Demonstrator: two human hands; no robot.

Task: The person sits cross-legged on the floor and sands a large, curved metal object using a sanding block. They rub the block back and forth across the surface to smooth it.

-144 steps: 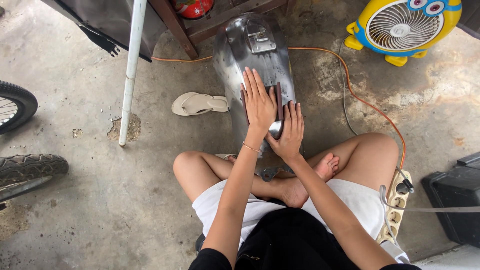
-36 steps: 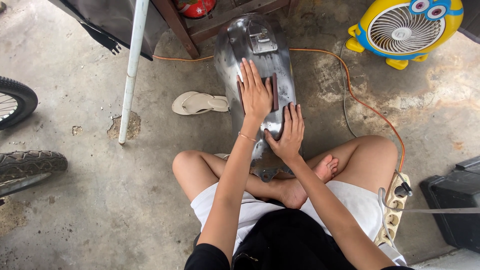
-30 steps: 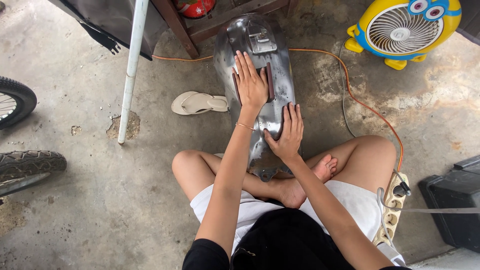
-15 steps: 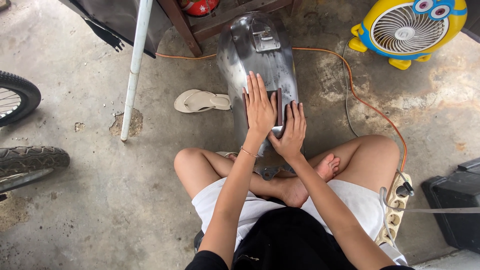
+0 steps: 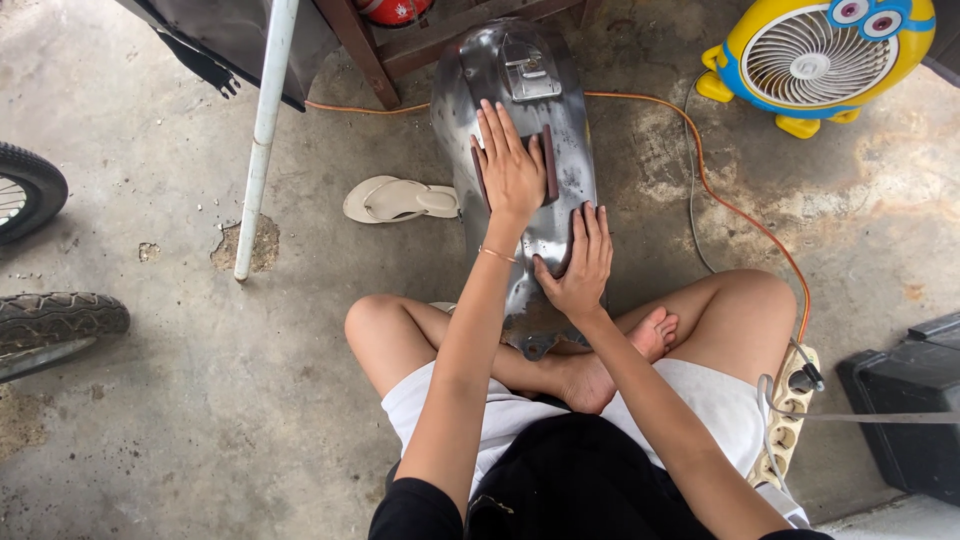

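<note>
A bare grey metal motorcycle fender (image 5: 560,60) lies lengthwise on the concrete floor in front of my crossed legs. My left hand (image 5: 508,168) presses flat on a dark brown sheet of sandpaper (image 5: 549,165) laid across the fender's middle, fingers spread and pointing away from me. My right hand (image 5: 580,262) rests flat on the fender's near part, just right of the centre line, fingers together. The sandpaper is mostly hidden under my left palm; only its edges show.
A beige sandal (image 5: 400,199) lies left of the fender. A white pole (image 5: 262,140) stands on the floor at left, with two tyres (image 5: 55,325) at the far left. An orange cable (image 5: 720,200) runs to a power strip (image 5: 785,415). A yellow fan (image 5: 820,60) and a black box (image 5: 915,410) sit at right.
My left hand has slid back and forth along the fender with the sandpaper, now lying farther up it. My right hand has stayed on the near part.
</note>
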